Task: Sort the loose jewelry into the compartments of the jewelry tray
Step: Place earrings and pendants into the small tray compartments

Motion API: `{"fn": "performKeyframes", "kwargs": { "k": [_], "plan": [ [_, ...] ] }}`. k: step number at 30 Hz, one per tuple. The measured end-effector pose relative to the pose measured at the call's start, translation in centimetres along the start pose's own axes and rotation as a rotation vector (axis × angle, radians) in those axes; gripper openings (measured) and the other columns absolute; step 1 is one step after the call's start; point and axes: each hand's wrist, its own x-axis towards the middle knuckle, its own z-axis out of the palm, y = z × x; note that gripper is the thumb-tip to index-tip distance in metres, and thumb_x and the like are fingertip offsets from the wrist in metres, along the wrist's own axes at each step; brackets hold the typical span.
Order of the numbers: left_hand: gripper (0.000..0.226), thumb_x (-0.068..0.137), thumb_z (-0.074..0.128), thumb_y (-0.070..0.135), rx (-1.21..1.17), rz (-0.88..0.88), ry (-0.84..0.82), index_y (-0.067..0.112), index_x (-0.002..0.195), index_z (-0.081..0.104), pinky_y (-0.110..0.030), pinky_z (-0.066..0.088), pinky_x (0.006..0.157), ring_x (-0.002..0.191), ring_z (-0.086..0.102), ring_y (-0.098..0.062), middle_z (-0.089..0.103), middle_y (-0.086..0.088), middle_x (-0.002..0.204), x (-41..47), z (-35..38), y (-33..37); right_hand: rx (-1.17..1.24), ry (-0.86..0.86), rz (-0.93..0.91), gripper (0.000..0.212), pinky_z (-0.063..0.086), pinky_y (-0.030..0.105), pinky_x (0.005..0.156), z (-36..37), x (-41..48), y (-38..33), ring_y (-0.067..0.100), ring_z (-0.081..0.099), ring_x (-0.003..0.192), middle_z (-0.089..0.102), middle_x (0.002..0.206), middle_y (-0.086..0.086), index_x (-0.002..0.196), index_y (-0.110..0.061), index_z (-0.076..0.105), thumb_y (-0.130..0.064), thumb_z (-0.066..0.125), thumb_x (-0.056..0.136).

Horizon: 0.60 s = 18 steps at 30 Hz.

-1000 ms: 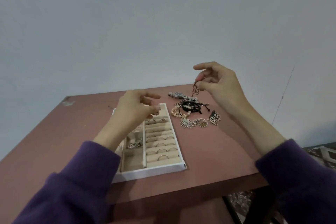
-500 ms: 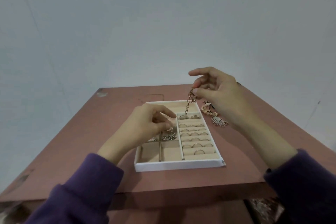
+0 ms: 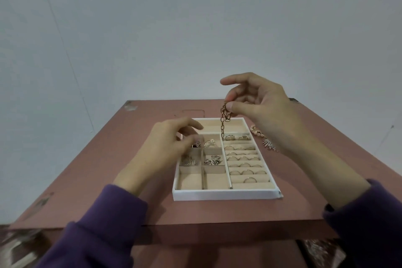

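A white jewelry tray (image 3: 224, 195) with beige lining sits on the reddish table. My right hand (image 3: 261, 102) pinches a bronze link chain (image 3: 223, 122) between thumb and fingers; the chain dangles above the tray's far long compartment. My left hand (image 3: 167, 143) hovers over the tray's left side with fingers loosely curled and nothing visible in it. Rings (image 3: 243, 159) sit in the slotted rows on the right half. Small silver pieces (image 3: 212, 160) lie in the square compartments. Loose jewelry (image 3: 264, 139) lies on the table right of the tray, partly hidden by my right arm.
The reddish table (image 3: 108, 169) ends at a front edge close to me. A plain grey wall stands behind it. The two nearest square compartments (image 3: 202, 180) hold nothing.
My view has swung so the tray is now centred. My right hand has carried the chain from the loose pile over to the tray's far end. My left hand stays over the tray's left side.
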Motion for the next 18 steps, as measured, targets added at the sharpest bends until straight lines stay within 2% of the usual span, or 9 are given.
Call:
{"fn": "performKeyframes", "kwargs": {
  "k": [2,4,7,9,14,18],
  "plan": [
    [0.014,0.085,0.060,0.018,-0.047,-0.063,0.173,0.029,0.091,0.067,-0.003,0.041,0.063,0.077,0.059,0.004,0.066,0.015,0.080,-0.5,-0.3,-0.9,-0.001,-0.032,-0.010,0.038,0.051,0.024,0.076,0.6,-0.2,-0.4,0.013,0.057,0.072,0.059,0.078,0.001,0.103,-0.020,0.063,0.010,0.060,0.080],
    [0.017,0.086,0.058,0.015,-0.053,-0.099,0.275,0.028,0.094,0.066,0.000,0.038,0.063,0.078,0.055,0.009,0.064,0.017,0.082,-1.1,-0.4,-1.8,-0.002,-0.070,-0.020,0.039,0.051,0.026,0.076,1.2,-0.5,-0.9,0.014,0.057,0.072,0.061,0.077,0.001,0.104,-0.021,0.063,0.009,0.061,0.080],
    [0.020,0.086,0.057,0.014,-0.045,-0.121,0.352,0.027,0.098,0.065,0.000,0.037,0.064,0.080,0.057,-0.001,0.064,0.014,0.083,-1.2,-0.5,-3.1,-0.011,-0.151,-0.015,0.040,0.052,0.027,0.076,2.1,-1.1,-1.4,0.015,0.059,0.072,0.063,0.078,0.002,0.108,-0.021,0.062,0.008,0.062,0.080],
    [0.021,0.086,0.056,0.014,-0.053,-0.132,0.382,0.028,0.100,0.065,0.000,0.037,0.064,0.078,0.058,-0.004,0.065,0.012,0.082,-1.0,-0.6,-3.5,-0.047,-0.217,-0.001,0.041,0.052,0.029,0.077,2.7,-1.5,-1.5,0.014,0.059,0.073,0.063,0.078,0.001,0.109,-0.022,0.062,0.006,0.063,0.079],
    [0.023,0.086,0.055,0.010,0.016,-0.049,0.357,0.026,0.099,0.065,-0.001,0.037,0.064,0.076,0.056,0.004,0.063,0.015,0.079,-1.3,-0.2,-3.7,-0.089,-0.370,0.040,0.042,0.053,0.032,0.075,4.5,-2.5,-0.3,0.017,0.058,0.070,0.063,0.079,0.006,0.107,-0.020,0.064,0.010,0.062,0.078],
    [0.024,0.086,0.054,0.009,0.041,-0.013,0.329,0.024,0.101,0.065,-0.006,0.037,0.064,0.072,0.056,-0.006,0.064,0.009,0.079,-1.4,-0.1,-3.8,-0.076,-0.444,0.102,0.042,0.053,0.027,0.070,5.2,-2.9,1.1,0.014,0.059,0.068,0.063,0.078,0.005,0.103,-0.024,0.064,0.009,0.064,0.078]
  ]
}}
